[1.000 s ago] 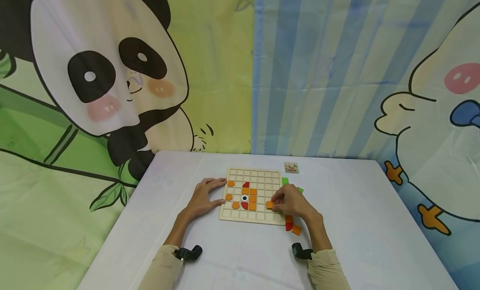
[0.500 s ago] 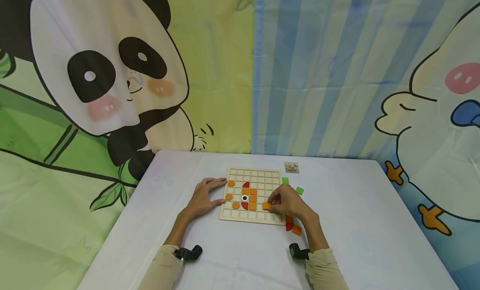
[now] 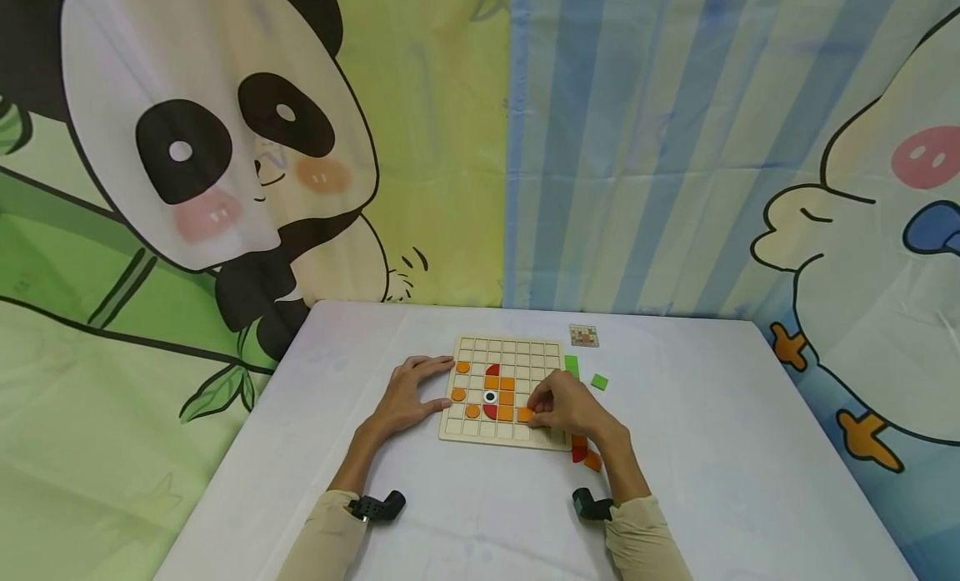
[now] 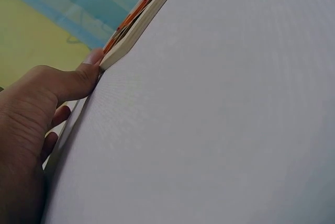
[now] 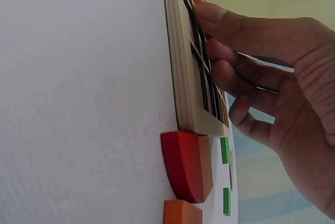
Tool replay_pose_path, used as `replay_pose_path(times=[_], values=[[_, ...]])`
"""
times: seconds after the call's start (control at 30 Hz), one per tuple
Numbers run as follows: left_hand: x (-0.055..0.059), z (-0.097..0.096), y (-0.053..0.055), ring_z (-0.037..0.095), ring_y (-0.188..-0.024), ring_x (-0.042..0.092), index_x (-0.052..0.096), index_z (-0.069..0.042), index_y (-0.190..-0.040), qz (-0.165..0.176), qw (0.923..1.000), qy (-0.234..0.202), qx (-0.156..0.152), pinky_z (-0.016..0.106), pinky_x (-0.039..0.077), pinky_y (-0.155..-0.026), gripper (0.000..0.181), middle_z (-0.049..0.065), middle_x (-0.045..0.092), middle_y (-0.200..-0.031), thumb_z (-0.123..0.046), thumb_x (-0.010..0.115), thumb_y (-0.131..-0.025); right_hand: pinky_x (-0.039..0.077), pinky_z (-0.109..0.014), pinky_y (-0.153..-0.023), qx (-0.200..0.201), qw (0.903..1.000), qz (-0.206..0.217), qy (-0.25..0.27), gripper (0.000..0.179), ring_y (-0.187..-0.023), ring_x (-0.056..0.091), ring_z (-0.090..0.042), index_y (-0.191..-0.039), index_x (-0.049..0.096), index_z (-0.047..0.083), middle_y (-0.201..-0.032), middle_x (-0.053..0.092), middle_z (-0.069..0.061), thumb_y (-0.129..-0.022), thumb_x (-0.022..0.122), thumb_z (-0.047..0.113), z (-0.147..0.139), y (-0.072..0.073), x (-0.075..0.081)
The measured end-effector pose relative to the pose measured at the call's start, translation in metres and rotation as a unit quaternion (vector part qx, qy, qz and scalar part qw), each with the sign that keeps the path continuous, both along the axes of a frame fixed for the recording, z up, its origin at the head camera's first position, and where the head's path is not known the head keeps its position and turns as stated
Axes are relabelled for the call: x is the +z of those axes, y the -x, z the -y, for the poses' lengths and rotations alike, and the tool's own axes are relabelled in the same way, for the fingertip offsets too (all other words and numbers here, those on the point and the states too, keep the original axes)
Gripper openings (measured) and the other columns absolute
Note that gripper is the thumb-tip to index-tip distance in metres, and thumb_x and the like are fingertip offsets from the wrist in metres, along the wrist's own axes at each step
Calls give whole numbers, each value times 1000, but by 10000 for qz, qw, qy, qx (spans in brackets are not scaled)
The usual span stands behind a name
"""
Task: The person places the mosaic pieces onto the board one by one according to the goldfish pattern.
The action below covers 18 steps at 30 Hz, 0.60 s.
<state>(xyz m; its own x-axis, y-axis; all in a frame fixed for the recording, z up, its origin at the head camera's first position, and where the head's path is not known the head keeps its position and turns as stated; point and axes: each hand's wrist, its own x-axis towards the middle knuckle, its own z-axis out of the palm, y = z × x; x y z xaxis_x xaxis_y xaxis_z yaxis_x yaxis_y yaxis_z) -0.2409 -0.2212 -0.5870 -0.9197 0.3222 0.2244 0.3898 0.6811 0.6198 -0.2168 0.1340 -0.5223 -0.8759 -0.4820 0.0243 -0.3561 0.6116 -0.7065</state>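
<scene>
A wooden grid board [image 3: 468,435] lies on the white table. Set in it are three orange discs [image 3: 458,394], several orange square tiles [image 3: 507,383], two red quarter-round tiles [image 3: 492,370] and a round eye tile [image 3: 490,397]. My left hand [image 3: 400,400] rests at the board's left edge, its thumb [image 4: 86,75] touching the corner and its fingers spread along the side. Over the board's lower right part, my right hand [image 3: 568,408] pinches an orange square tile [image 3: 524,415] between thumb and fingers, just right of the placed orange squares. The palm covers some of the grid.
By the board's right edge lie an orange tile [image 3: 579,440], a red quarter-round tile [image 5: 180,164] and another orange tile [image 5: 180,212]. Farther back are green tiles [image 3: 599,382]. A small patterned card [image 3: 584,336] lies behind the board's right corner. Printed curtains hang behind the table.
My right hand has slid left over the board with the orange square tile, bringing it close beside the placed orange squares. The left hand stays put.
</scene>
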Motion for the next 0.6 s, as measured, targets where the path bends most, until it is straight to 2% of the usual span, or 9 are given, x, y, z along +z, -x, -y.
replay_pose_path(times=[0.6], values=[[-1,0,1,28,-151,47,60,-30,-158,2,10000,58,5,60,30,-125,75,-9,57,-165,-39,91,-89,57,-25,-69,27,10000,-26,-1,18,-71,64,-12,-94,84,9,-80,74,4,-81,97,12,4,-1,1]])
